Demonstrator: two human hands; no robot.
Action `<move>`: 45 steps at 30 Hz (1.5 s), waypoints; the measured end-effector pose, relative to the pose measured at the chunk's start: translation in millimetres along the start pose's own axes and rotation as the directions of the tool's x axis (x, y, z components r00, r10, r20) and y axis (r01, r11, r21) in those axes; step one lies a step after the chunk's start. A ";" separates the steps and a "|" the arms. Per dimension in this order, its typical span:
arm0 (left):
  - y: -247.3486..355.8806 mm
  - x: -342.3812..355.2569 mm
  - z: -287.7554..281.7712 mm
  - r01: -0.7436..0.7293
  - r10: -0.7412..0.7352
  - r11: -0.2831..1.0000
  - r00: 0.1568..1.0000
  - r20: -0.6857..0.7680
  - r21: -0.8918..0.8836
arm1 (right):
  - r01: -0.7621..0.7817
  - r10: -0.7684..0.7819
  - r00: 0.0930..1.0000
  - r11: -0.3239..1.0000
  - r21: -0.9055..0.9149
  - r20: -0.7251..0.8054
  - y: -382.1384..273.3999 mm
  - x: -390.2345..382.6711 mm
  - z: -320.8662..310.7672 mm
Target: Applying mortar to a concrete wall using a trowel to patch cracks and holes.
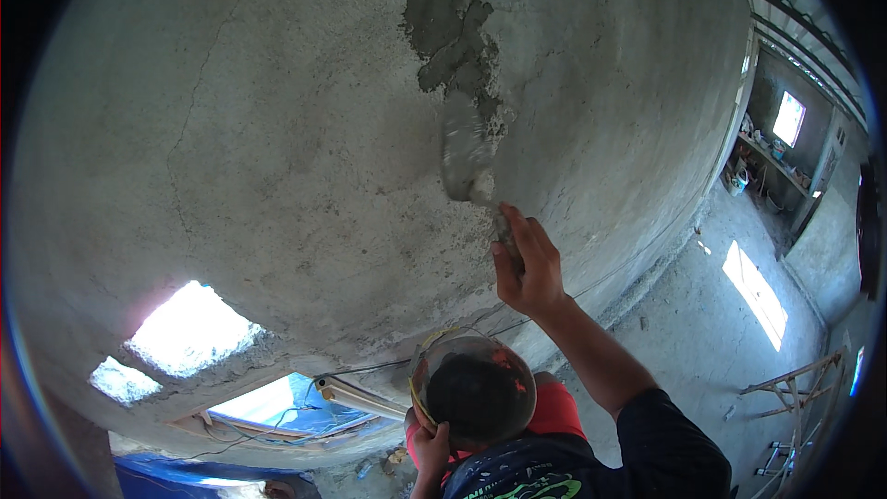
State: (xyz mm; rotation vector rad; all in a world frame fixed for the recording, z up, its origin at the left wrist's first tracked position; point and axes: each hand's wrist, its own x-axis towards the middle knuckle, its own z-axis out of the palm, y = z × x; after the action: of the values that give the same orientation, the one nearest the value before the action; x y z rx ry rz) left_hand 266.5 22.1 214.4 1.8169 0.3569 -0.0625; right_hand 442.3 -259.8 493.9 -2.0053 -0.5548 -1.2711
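Raised against the grey plastered wall point(323, 129), my right hand point(533, 263) is closed around the handle of a trowel point(465, 152). The trowel's blade points up and lies on the wall, slightly blurred. Just above it, a darker strip of wet mortar point(443, 14) runs up to the top of the view. Low in front of my body, my left hand point(431, 446) grips the rim of a round bucket point(462, 345). Inside the bucket is something dark, probably mortar, though its surface is hard to make out.
At lower left the wall has a bright ragged hole point(194, 328), with a framed opening point(277, 402) and cables below. A thin crack point(189, 120) marks the wall's left side. On the right lie the concrete floor point(665, 342), a wooden frame point(795, 393) and a cluttered shelf point(774, 159).
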 end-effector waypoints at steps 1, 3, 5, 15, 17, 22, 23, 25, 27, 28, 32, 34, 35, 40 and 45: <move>2.5 -0.1 -0.3 0.074 -0.073 0.996 0.997 0.007 -0.055 | -0.006 0.004 0.997 1.000 -0.026 -0.073 5.3 -2.4 3.4; -2.0 -1.0 -1.4 0.080 -0.081 0.993 0.997 -0.002 -0.084 | -0.018 0.011 0.990 0.999 -0.049 -0.139 15.4 -4.1 10.5; 2.3 -5.0 -1.0 0.088 -0.089 0.989 0.996 -0.005 -0.116 | -0.060 0.040 0.990 0.987 -0.148 -0.132 29.9 -0.1 21.7; 5.4 -8.7 -1.7 0.093 -0.094 0.985 0.996 0.001 -0.143 | -0.234 0.251 0.967 0.947 -0.220 0.053 34.3 -101.6 37.6; -9.4 -1.5 0.2 0.090 -0.087 0.982 0.996 0.028 -0.165 | -0.227 0.235 0.969 0.969 -0.099 0.077 30.2 -120.1 23.0; 33.5 -9.4 0.3 0.161 -0.159 0.976 0.987 0.026 -0.146 | -0.156 0.155 0.985 0.988 -0.010 -0.077 33.5 -72.6 5.7; 38.3 -10.5 0.0 0.161 -0.160 0.975 0.987 0.018 -0.151 | -0.188 0.187 0.973 0.982 0.008 -0.132 32.9 -48.4 2.7; 41.7 -13.7 -2.1 0.162 -0.158 0.968 0.987 0.038 -0.191 | -0.146 0.145 0.979 0.989 0.005 -0.145 31.4 3.1 -2.2; 42.0 -15.1 -1.9 0.096 -0.096 0.982 0.995 0.008 -0.160 | -0.099 0.097 0.982 0.995 -0.005 -0.163 28.5 17.1 5.0; 41.7 -15.8 -2.0 0.032 -0.035 0.992 0.999 -0.020 -0.123 | -0.070 0.059 0.987 0.995 -0.068 -0.148 29.4 15.2 14.8; 46.6 -19.2 -2.0 0.107 -0.110 0.980 0.994 -0.008 -0.168 | -0.069 0.063 0.997 0.982 -0.176 -0.038 18.2 -20.9 44.6; 51.2 -21.9 -2.6 0.038 -0.043 0.991 0.998 -0.039 -0.125 | -0.040 0.039 0.999 0.983 -0.177 -0.010 13.3 -54.9 51.5; 51.4 -21.4 -2.0 0.036 -0.042 0.991 0.998 -0.042 -0.128 | -0.094 0.103 0.993 0.986 -0.135 0.056 9.4 -70.6 51.6; 42.4 -19.7 -2.8 0.090 -0.090 0.983 0.996 0.009 -0.162 | -0.164 0.165 0.978 0.986 -0.013 0.127 12.5 -88.4 36.1; 21.2 -12.9 -2.4 0.060 -0.064 0.989 0.998 -0.027 -0.132 | 0.034 -0.047 0.974 0.998 -0.060 -0.222 22.4 12.1 10.3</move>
State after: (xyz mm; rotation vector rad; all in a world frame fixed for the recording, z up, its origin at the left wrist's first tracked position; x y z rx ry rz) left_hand 259.7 16.7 237.8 1.6778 0.4303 -0.0533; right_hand 468.8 -267.3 494.7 -1.8714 -0.4583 -1.5288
